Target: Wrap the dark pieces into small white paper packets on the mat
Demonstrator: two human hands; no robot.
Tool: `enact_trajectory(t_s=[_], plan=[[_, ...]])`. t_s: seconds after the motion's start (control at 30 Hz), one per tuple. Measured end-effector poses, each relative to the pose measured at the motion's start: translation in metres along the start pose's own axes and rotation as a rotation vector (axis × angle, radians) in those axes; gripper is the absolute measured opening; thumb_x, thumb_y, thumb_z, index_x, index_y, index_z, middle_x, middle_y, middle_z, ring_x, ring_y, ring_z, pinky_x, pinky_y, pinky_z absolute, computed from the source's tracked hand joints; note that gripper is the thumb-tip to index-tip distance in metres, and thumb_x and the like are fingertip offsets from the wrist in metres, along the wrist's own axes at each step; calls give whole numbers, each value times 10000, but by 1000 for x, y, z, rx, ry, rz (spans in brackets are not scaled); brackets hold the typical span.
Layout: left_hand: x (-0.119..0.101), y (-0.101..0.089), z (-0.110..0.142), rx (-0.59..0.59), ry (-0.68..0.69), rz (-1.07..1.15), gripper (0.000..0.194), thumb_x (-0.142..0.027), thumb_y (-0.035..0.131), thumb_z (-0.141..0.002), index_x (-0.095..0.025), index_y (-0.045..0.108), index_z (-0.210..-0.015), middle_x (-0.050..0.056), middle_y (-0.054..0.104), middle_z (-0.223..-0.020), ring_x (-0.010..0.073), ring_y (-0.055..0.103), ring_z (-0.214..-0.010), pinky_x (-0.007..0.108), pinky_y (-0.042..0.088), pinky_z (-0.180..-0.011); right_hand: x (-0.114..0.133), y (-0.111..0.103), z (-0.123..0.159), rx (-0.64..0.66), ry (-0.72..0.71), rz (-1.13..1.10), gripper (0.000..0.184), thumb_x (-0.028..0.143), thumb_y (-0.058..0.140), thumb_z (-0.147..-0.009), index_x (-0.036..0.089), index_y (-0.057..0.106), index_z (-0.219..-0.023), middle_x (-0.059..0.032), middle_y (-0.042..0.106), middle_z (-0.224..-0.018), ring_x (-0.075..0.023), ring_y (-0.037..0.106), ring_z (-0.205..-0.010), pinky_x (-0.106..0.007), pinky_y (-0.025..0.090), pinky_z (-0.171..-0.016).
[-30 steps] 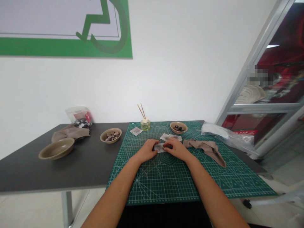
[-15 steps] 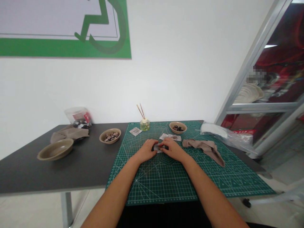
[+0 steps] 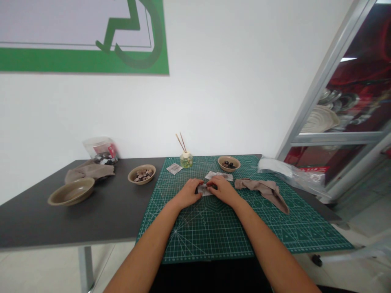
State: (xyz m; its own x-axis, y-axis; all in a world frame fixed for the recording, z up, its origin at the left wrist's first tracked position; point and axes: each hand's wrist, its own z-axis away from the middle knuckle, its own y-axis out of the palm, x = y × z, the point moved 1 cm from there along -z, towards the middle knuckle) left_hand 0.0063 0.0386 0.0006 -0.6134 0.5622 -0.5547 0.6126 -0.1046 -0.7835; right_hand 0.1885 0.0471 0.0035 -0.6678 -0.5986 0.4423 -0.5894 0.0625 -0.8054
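A small greyish printed square of paper (image 3: 204, 190) lies on the green cutting mat (image 3: 214, 236), between my two hands. My left hand (image 3: 188, 193) curls its fingers and thumb round the paper's left edge. At the right end of the same paper, my right hand (image 3: 222, 191) has its thumb and fingertips drawn together. Something dark shows under those right fingers; I cannot tell if it is an object or shadow. Just beyond the hands lie more printed paper squares (image 3: 227, 176). A brown cloth (image 3: 262, 188) lies crumpled to the right.
Behind the hands stand a bowl of dark pieces (image 3: 229, 164) and a reed diffuser (image 3: 186, 159) beside another paper square (image 3: 174, 169). Leftward are a bowl of brownish pieces (image 3: 141, 175), an empty bowl (image 3: 72, 192), a cloth and a clear tub (image 3: 100, 149). A plastic bag (image 3: 288, 175) lies right.
My right hand has shifted slightly left along the paper, its fingers dipping over it and then drawing back a little. My left hand stays at the left edge.
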Motion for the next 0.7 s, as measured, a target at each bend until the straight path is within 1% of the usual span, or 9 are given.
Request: enact_trajectory(t_s=[0.1,0.27,0.33,0.47,0.63,0.7], plan=[[0,0,0,4,0,9,452,-72,548,-686,-127,530,-1134,94,573,-1124,223,477,-1078,373,369,-978,-3,-2,2,-36,37,18,38,155,620,-738,156,626,-776,-53,587,-814,-198,511,-844,-339,397,-780],[3,2,0,-13,-14,68,487,-60,524,-681,-103,501,-1166,120,551,-1157,236,467,-1098,404,358,-991,1,-2,3,24,-59,-46,83,151,624,-741,174,643,-818,-36,585,-805,-180,521,-824,-317,402,-769],[6,4,-1,-35,-33,131,539,-9,476,-656,-95,477,-1188,130,537,-1169,225,475,-1098,404,349,-1003,1,-2,2,21,-51,-37,84,157,622,-746,172,647,-825,-38,587,-796,-184,521,-824,-322,401,-771],[16,5,-6,-108,-90,376,668,62,387,-556,-122,455,-1194,116,513,-1196,191,482,-1109,383,351,-1006,-1,-5,3,-24,4,-17,53,163,620,-745,168,640,-794,-45,585,-800,-190,522,-824,-328,405,-760],[28,4,-14,-167,-211,755,687,59,388,-472,-159,486,-1116,74,576,-1065,187,544,-1012,382,403,-936,4,-5,4,10,-88,-52,50,180,621,-756,175,639,-802,-40,595,-821,-179,521,-825,-311,404,-757],[30,4,-15,-185,-234,886,679,56,392,-452,-165,496,-1085,61,586,-1025,180,567,-959,372,420,-903,2,-4,3,11,-74,-32,48,171,622,-752,171,639,-797,-44,601,-822,-182,521,-825,-315,401,-760]])
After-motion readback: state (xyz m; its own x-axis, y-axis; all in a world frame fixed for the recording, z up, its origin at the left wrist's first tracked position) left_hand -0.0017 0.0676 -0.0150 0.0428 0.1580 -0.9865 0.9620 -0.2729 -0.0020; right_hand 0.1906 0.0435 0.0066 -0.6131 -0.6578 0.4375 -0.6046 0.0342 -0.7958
